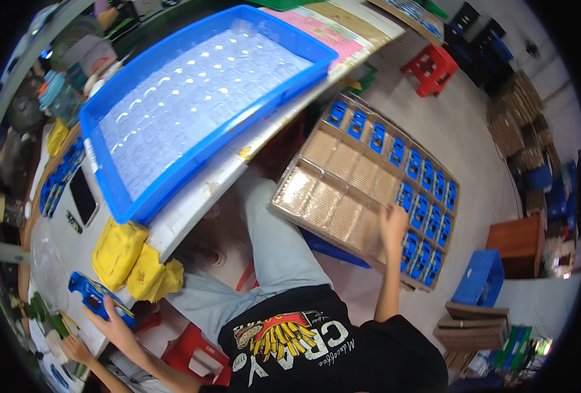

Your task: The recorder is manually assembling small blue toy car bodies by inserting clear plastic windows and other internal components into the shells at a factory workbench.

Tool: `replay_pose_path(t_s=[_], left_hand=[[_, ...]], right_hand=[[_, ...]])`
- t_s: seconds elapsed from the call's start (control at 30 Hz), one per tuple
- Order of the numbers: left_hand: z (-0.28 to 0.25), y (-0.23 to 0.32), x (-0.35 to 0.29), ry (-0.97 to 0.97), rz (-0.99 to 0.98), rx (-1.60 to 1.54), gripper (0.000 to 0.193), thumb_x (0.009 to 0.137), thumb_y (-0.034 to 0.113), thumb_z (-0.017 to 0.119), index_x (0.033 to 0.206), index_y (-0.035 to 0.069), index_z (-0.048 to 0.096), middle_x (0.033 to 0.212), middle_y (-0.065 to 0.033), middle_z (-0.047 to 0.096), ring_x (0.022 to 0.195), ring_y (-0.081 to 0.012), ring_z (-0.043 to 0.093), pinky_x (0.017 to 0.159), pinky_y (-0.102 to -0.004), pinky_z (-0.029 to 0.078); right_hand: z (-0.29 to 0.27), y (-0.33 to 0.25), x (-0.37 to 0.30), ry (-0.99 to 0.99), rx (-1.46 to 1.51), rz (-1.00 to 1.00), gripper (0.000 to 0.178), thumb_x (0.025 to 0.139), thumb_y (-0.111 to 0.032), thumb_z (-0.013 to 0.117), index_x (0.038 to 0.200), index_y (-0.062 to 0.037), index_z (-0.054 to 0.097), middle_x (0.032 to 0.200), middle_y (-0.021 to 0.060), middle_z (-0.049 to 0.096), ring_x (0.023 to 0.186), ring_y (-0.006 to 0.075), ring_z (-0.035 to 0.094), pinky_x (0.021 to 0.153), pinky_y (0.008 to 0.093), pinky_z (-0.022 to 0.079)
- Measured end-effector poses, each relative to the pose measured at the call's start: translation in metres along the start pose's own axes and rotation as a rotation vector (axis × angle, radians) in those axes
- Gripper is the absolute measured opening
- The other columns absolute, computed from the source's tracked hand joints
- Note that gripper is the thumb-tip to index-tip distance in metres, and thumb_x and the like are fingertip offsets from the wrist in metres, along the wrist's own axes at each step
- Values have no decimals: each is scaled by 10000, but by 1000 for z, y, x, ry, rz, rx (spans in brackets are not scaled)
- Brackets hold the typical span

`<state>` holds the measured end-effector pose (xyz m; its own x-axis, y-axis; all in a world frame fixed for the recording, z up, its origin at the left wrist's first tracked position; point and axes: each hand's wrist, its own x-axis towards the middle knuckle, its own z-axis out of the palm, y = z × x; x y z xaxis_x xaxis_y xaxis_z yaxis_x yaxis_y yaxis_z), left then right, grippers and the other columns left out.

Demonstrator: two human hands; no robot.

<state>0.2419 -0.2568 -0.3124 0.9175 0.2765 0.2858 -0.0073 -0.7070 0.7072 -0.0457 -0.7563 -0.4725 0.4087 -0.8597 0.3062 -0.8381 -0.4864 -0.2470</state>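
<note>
My left hand [115, 323] grips a blue toy-car-shaped pack [89, 295] at the near left edge of the white worktable [192, 203]. My right arm stretches out to a large open cardboard box [284, 208] standing on the floor to my right. My right hand [393, 224] lies there with its fingers spread on the brown trays [343, 190], right beside the rows of blue packs [425, 216] that fill the box's far side. Nothing shows in that hand.
A big blue crate [123, 196] of clear plastic shells fills the worktable. Yellow cloths [133, 259] and a dark phone [83, 195] lie beside it. Another person's hand [74, 348] is at lower left. On the floor stand a red stool [432, 65], a blue crate [482, 278] and stacked cardboard [470, 324].
</note>
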Motion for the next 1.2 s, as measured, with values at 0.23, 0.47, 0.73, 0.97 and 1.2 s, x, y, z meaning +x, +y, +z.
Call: replay_pose_path(t_s=[0.23,0.47,0.73,0.97,1.2], left_hand=[[-42,-98,102,-83,31,398,397,750,291,556,848,-85,476,802,-224,522,713,-323,504,695,-367,395],[-8,18,83,238,542,447,368,762,143,534,1061,-60,465,1012,-201,510,956,-317,478,846,-376,355],[107,122,108,-433,974,-17,215,729,72,522,925,-12,545,883,-170,557,890,-315,509,796,-358,390],[177,113,135,-792,797,85,315,699,140,595,950,-42,545,735,-149,578,668,-249,552,651,-329,432],[149,113,133,-654,449,-518,234,691,131,619,855,-35,605,731,-50,599,668,-76,520,617,-211,408]], right_hand=[[0,29,-6,-183,-193,263,319,781,-344,503,864,-53,604,919,205,507,917,355,452,783,438,356],[-7,27,-6,-186,-206,262,347,786,-381,478,861,-70,612,963,203,516,962,344,458,793,427,364],[-10,26,-16,-213,-261,366,348,775,-363,499,840,-39,610,980,190,488,979,348,429,814,446,358],[-15,39,-28,-117,-44,351,320,773,-319,522,853,-13,573,996,205,479,968,357,413,807,414,358],[-24,31,-9,102,495,363,414,810,-334,551,567,-46,379,546,0,348,513,79,327,475,229,302]])
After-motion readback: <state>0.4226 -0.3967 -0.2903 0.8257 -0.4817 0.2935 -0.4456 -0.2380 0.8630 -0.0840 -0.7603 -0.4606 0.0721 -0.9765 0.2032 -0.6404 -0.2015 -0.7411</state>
